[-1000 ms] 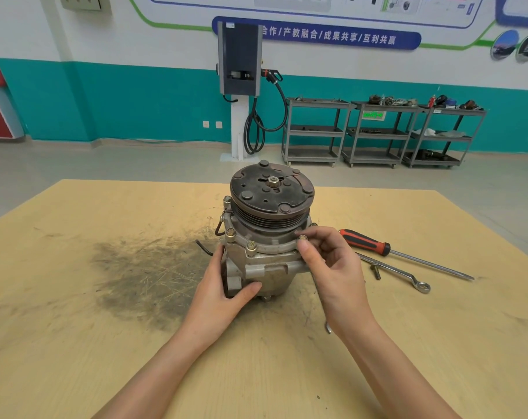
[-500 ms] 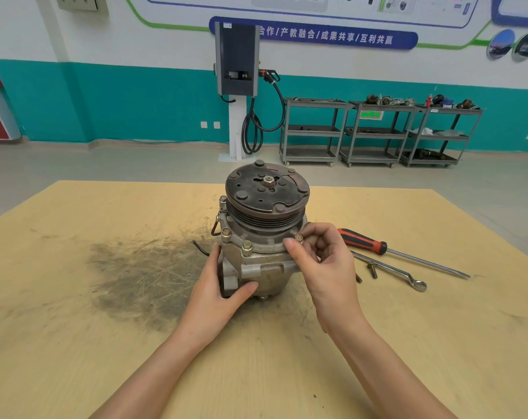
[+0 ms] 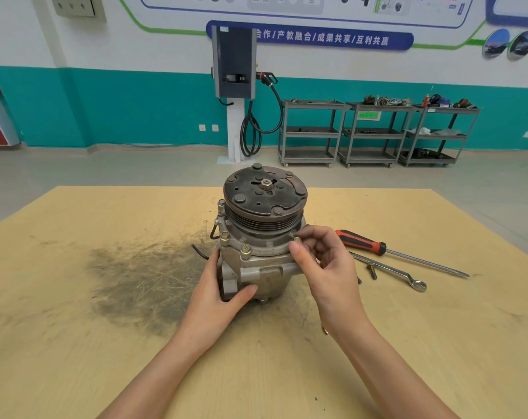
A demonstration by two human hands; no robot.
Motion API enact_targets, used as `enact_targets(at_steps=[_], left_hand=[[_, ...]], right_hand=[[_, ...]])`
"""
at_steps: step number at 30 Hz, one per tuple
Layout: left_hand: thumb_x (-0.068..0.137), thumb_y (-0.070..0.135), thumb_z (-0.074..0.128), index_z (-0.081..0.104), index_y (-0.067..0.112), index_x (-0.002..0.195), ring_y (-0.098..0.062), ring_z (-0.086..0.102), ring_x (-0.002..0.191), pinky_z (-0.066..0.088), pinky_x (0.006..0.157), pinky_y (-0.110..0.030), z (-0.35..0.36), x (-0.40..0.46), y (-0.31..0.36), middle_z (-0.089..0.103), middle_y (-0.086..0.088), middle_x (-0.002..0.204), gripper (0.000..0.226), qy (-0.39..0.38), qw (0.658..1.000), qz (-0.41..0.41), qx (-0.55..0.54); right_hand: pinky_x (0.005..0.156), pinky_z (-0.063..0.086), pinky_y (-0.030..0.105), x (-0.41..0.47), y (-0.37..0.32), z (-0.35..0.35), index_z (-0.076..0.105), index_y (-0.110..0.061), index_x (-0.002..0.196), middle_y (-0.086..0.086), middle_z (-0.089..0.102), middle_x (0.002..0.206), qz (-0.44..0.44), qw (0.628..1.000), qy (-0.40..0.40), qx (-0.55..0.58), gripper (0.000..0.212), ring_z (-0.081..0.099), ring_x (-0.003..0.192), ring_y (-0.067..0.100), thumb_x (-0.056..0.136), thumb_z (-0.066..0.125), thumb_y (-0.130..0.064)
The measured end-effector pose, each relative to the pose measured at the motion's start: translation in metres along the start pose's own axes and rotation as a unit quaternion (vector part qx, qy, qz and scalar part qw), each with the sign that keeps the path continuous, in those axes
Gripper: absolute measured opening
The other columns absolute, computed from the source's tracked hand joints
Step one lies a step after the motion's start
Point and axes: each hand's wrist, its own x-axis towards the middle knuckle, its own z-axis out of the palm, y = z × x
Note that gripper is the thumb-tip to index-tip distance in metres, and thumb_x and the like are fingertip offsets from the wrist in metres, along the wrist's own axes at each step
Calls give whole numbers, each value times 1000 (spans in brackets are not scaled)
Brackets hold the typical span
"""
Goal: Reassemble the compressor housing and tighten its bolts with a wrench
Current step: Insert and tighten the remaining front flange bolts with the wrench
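the grey cast-metal compressor with its dark grooved pulley on top (image 3: 258, 237) stands upright near the middle of the scuffed yellow wooden table (image 3: 75, 328), beside a dark oily smear. the left hand (image 3: 217, 294) is wrapped around the lower body, thumb across the front, steadying it. the right hand (image 3: 323, 264) has thumb and fingertips pinched together on a small brass-coloured bolt (image 3: 297, 239) at the right edge of the housing flange, apparently threading it by hand. two similar bolts (image 3: 245, 248) already sit in the flange at the front left. the silver ring wrench (image 3: 389, 269) lies untouched on the table to the right, just beside a red-and-black-handled screwdriver (image 3: 377, 246).

the compressor looks heavy, rigid and possibly greasy, so it is best gripped low on the ribbed casting, not by the pulley, which may spin. the bolt is small and easy to drop or cross-thread.
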Motion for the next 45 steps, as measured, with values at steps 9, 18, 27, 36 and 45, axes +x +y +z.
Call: enact_targets(at_steps=[9,18,27,36,45], left_hand=[[81,29,80,37,24,150,7,53,124,36,94,0,1,2,-5,60,23,132,82,0,1000,6,-2],[81,29,80,38,25,149,7,53,125,39,99,-7,2,2,-5,60,23,132,80,2,1000,6,-4],[80,35,80,34,24,152,3,51,128,38,104,-14,2,2,-6,59,20,136,86,2,1000,10,3],[80,33,80,43,35,141,12,53,120,37,91,1,2,3,-8,62,30,126,71,2,1000,18,-3],[79,37,80,38,27,148,8,52,125,38,97,-6,1,2,-7,59,24,133,82,1,1000,17,1]], right_hand=[[70,48,19,1,1,0,65,-30,92,-15,55,73,-1,1000,0,-15,17,51,74,4,86,71,-14],[75,50,25,-1,-2,-1,67,-24,97,-3,62,81,-5,1000,-17,-22,9,57,80,16,91,65,-19],[73,50,23,-1,-1,1,67,-26,97,-9,63,79,-7,1000,6,0,10,58,79,12,87,67,-23],[70,49,19,0,1,5,63,-24,91,-13,59,75,-1,999,37,2,14,54,75,7,86,71,-13],[72,48,31,-3,-2,4,65,-26,94,-5,58,75,-18,999,15,-32,14,52,75,17,90,66,-13]])
